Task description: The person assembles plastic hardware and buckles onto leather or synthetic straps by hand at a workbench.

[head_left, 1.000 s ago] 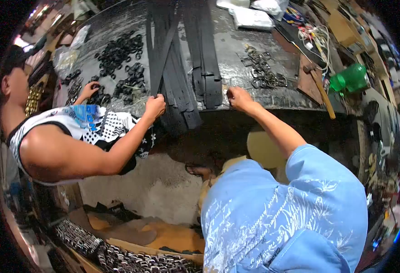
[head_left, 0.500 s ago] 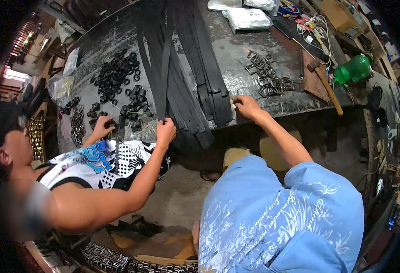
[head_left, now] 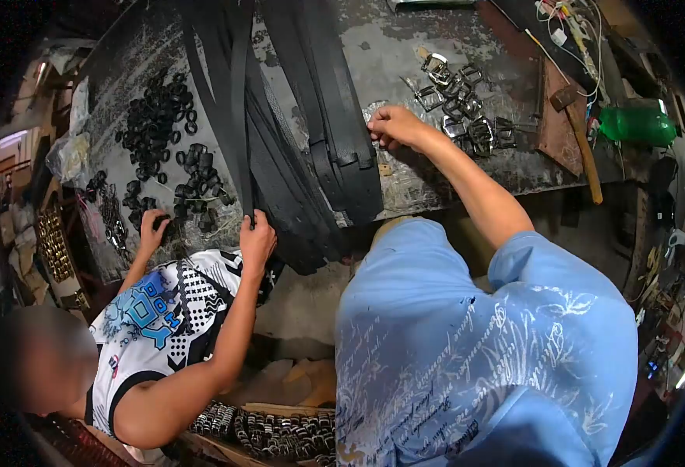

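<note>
My right hand (head_left: 395,128) reaches in from the right over the table. Its fingers are curled, and the fingertips meet the long edge of a stack of black belt straps (head_left: 352,101). Whether they pinch a strap or something small is hidden. A small pale-brown scrap (head_left: 385,169) lies on the table just below this hand. To the right of the hand sits a pile of metal belt buckles (head_left: 459,97). More black straps (head_left: 268,148) fan out to the left of the stack. My left hand is out of sight.
A co-worker's hand (head_left: 257,236) holds a strap at left; their other hand (head_left: 154,227) is by black belt loops (head_left: 198,167). At right lie a hammer (head_left: 580,140), a brown board (head_left: 556,132) and a green bottle (head_left: 637,124). A buckle-filled box (head_left: 280,432) stands below.
The view has tilted down and shifted. My right hand has moved up along the strap stack from near its lower end. The co-worker still holds the strap.
</note>
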The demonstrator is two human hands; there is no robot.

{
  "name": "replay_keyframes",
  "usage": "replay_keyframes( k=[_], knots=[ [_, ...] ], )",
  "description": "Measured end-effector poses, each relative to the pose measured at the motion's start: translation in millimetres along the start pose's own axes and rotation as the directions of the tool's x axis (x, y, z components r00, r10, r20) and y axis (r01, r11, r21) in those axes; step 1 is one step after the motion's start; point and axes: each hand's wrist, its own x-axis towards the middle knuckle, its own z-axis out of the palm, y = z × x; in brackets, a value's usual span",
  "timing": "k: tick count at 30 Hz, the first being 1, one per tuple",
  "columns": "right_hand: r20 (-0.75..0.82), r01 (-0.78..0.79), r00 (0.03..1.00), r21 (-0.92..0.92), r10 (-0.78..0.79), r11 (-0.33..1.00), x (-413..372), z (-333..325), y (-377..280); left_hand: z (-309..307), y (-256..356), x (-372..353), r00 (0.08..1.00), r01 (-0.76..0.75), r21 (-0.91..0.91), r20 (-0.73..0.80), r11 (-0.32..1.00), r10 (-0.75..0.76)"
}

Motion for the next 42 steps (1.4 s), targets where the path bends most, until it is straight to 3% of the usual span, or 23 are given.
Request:
replay_keyframes(
  k=[3, 8, 11, 17, 26, 35, 42],
  knots=[
    [0.054, 0.005, 0.999, -0.086, -0.001, 0.996, -7, 5, 2, -1, 3, -2, 1.000, -0.020, -0.028, 0.004, 0.999, 0.020],
    [0.114, -0.037, 0.993, -0.062, 0.044, 0.997, -21, 20, 0, -1, 3, -4, 0.999, -0.038, -0.062, 0.016, 0.997, 0.039],
    [0.235, -0.031, 0.972, 0.074, 0.013, 0.997, -20, 11, -1, -1, 3, -4, 0.999, -0.042, -0.081, 0.023, 0.996, 0.044],
    [0.192, -0.090, 0.979, 0.127, 0.064, 0.988, -28, 5, -2, -1, 2, -5, 0.998, -0.056, -0.101, 0.031, 0.993, 0.060],
    [0.178, -0.074, 0.982, 0.025, 0.068, 0.997, -27, 5, -3, -3, 0, -5, 0.997, -0.063, -0.134, 0.044, 0.989, 0.070],
    [0.158, -0.043, 0.987, 0.052, 0.034, 0.998, -21, 3, 4, -3, -2, -4, 0.995, -0.071, -0.171, 0.059, 0.983, 0.082],
    [0.171, -0.045, 0.985, 0.058, 0.034, 0.997, -19, 2, 5, -3, -4, -5, 0.995, -0.092, -0.091, 0.036, 0.992, 0.096]
  ],
)
